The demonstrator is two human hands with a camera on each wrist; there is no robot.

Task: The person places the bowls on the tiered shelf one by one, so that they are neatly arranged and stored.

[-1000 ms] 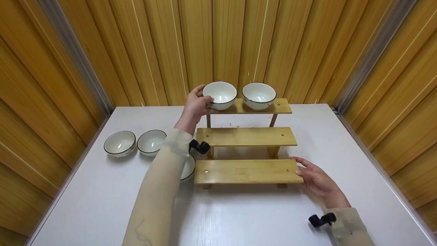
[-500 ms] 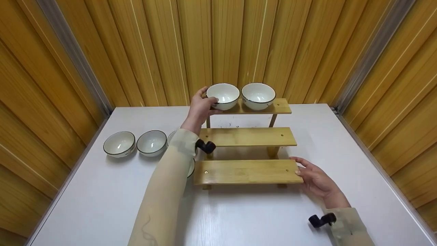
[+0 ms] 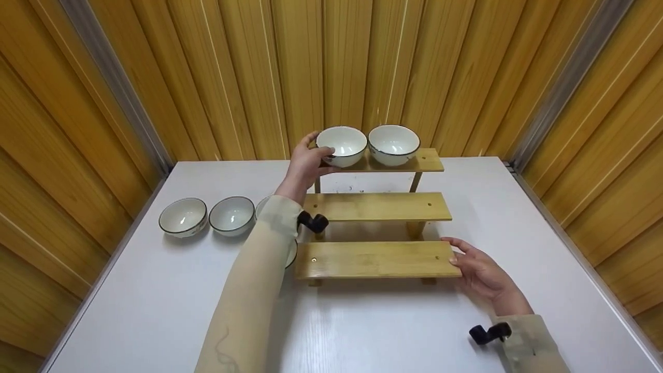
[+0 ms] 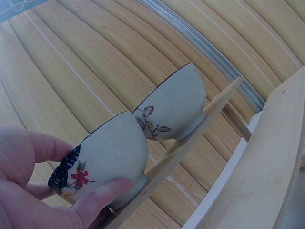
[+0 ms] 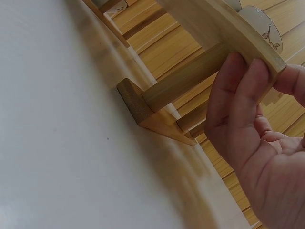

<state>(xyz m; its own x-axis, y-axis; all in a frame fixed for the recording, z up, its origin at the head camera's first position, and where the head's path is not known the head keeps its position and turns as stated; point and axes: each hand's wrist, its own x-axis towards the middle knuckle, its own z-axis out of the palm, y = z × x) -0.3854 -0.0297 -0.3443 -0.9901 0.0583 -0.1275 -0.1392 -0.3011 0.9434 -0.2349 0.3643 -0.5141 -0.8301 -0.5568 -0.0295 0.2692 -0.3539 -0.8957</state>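
My left hand [image 3: 305,161] grips a white dark-rimmed bowl [image 3: 343,144] by its left side, thumb at the rim in the head view. In the left wrist view this bowl [image 4: 114,157] shows a red flower and a dark blue patch, and its foot meets the top shelf. A second bowl [image 3: 394,145] stands close to its right on the top shelf [image 3: 430,160] of a three-tier wooden rack. Down at the right, my right hand [image 3: 481,272] pinches the end of the lowest shelf [image 3: 378,260], fingers [image 5: 255,78] under the board in the right wrist view.
Left of the rack, on the white table [image 3: 134,311], stand a bowl [image 3: 183,217], another bowl [image 3: 232,216] and two more partly hidden behind my left arm. The middle shelf [image 3: 375,206] lies between the other tiers. Wood-panelled walls [image 3: 248,77] enclose the table's back and sides.
My left hand has moved slightly right with its bowl, bringing it closer to the other bowl on the top shelf. The right hand stays on the lowest shelf's end.
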